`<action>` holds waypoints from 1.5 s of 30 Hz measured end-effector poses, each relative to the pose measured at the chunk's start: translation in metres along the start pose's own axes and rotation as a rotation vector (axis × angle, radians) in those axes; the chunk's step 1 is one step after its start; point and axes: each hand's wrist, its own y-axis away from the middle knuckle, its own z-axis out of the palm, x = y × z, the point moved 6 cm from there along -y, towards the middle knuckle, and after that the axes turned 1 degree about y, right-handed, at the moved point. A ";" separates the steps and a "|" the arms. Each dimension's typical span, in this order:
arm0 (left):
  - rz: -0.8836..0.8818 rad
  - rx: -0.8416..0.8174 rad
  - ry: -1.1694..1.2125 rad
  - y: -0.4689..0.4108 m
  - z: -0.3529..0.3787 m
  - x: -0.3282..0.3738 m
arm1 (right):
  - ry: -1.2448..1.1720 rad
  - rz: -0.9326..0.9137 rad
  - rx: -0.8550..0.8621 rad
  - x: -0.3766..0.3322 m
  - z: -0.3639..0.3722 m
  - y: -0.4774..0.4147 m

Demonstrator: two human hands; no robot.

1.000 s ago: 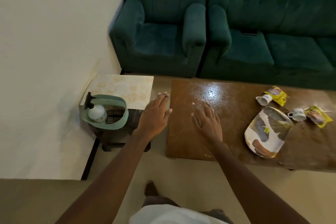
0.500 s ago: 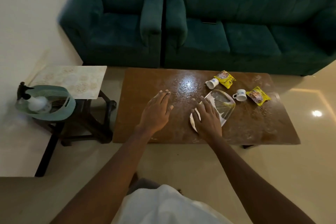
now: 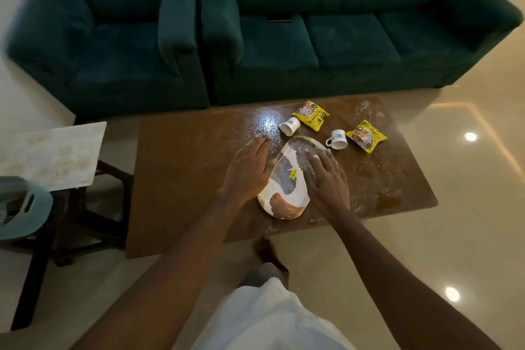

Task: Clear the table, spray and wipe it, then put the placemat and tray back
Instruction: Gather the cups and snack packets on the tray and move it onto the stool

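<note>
Grip-wise, neither hand has closed on anything yet. The left hand point(image 3: 250, 170) lies flat with straight fingers along the left rim of the tray point(image 3: 285, 193), and the right hand point(image 3: 326, 182) is laid flat over its right side, fingers straight too. So both grips are apart, just bracketing it.

A second ago both hands were over the left end of the table point(image 3: 181, 179), with the tray well off to their right. Then the right hand got to its near edge, and now there's one on each side. I read that as the clearing step kicking off with the tray (it sits mid-table, toward the front edge). Nothing's lifted, so the job has barely begun.

Other stuff: a tipped cup point(image 3: 289, 125) lies just past the tray's far end, and an upright cup point(image 3: 338, 139) stands close to the right fingertips, so that's the one I'd watch. Each has a yellow snack packet beside it, one by the tipped cup point(image 3: 311, 115) and one by the upright cup point(image 3: 368, 136). The table is streaked with pale dust. What I take for the placemat point(image 3: 54, 155) already lies on the side stool point(image 3: 93, 219) at left, with a teal basket point(image 3: 25, 207) at its near corner.
</note>
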 end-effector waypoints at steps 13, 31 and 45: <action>-0.019 -0.091 0.089 -0.138 0.045 0.017 | -0.124 0.164 -0.011 0.078 0.003 -0.108; -0.183 -0.191 0.142 -0.222 0.195 0.022 | -0.136 0.338 -0.084 0.206 0.095 -0.203; -0.450 0.084 0.096 -0.251 0.289 -0.056 | -0.264 0.555 0.170 0.291 0.191 -0.245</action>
